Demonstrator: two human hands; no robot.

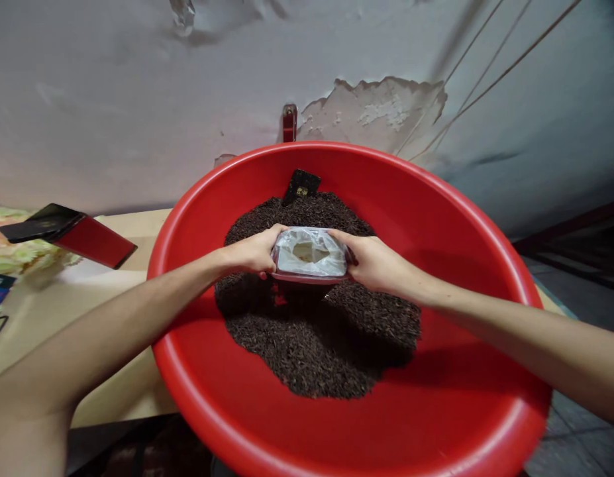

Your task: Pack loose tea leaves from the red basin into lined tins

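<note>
Over the middle of a big red basin (460, 265), my left hand (257, 252) and my right hand (376, 262) grip a rectangular tin (311, 279) from its two short sides. A whitish plastic bag (291, 260) lines the tin and folds out around its mouth, with an opening in the centre. Fingers of both hands are closed on the rim. Beneath it lies a heap of dark, dry shreds that look like loose tea leaves (321, 364). A black piece with gold lettering (301, 187), perhaps a lid or scoop, rests against the heap's far side.
At left, a red and black tin (95, 240) lies on a pale table (43, 338), near a floral cloth or packet (18, 245). Behind the basin rises a wall (138, 99) with peeling paint, and a red object (289, 124) stands there. Cords (500, 76) hang at upper right.
</note>
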